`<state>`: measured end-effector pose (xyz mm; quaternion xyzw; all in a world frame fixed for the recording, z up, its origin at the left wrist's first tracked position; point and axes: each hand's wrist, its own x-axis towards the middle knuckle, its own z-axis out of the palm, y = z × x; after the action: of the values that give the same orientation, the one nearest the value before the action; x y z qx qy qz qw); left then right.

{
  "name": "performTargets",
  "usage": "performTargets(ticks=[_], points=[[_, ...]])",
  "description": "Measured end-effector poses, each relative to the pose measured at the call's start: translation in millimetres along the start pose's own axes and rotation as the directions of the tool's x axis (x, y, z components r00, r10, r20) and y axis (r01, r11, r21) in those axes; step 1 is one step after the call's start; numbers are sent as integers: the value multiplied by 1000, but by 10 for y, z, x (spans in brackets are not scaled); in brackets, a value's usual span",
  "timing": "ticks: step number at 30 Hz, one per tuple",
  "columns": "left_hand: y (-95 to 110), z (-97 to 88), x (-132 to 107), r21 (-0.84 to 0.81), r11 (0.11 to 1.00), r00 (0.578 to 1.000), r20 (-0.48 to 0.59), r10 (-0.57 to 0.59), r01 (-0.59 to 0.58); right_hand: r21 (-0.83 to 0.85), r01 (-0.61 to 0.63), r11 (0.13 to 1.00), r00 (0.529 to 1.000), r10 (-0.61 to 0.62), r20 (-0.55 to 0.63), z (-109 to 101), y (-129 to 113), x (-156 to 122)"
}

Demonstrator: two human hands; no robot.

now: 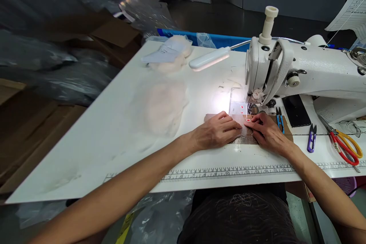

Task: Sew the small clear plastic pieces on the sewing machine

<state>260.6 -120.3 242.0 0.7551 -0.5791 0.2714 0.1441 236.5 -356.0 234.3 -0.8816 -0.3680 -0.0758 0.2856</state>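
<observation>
A white sewing machine (286,68) stands on the right, its lit needle area just beyond my hands. Under it lies a thin, sheer pale fabric piece (236,119) with small red marks. My left hand (219,131) rests on the fabric's left side, fingers curled together and pressing it. On the other side my right hand (267,131) pinches the fabric edge near a red mark, close in front of the presser foot. A brown plate (287,133) shows beneath both hands. Fingers partly hide the fabric.
Blue thread snips (280,120), a black phone (296,110), purple snips (312,138) and red- and orange-handled scissors (344,146) lie to the right. Pale fabric heaps (162,106) occupy the left. A lamp (210,59) overhangs the table; a printed ruler (228,174) follows its front edge.
</observation>
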Motion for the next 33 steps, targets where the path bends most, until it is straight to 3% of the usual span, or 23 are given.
performTargets(ticks=[7,12,19,27,30,33], points=[[-3,0,-45,-2,999,995,93,-41,41,61,-43,997,999,44,-5,-39,-10,-17],[-7,2,-30,-20,999,999,42,-34,35,146,-99,984,995,102,-16,-82,-4,-54],[-7,23,-34,-16,999,999,17,-35,36,26,62,998,998,-63,32,-89,-37,-42],[6,6,-33,-68,996,998,10,-56,57,-27,103,994,993,-101,58,-74,-30,-35],[-1,-21,-36,-108,988,993,35,-108,111,-29,106,994,994,-105,37,-72,-30,-41],[-28,-27,-58,-46,979,979,-30,-202,200,-47,102,994,995,-101,22,-71,-36,-47]])
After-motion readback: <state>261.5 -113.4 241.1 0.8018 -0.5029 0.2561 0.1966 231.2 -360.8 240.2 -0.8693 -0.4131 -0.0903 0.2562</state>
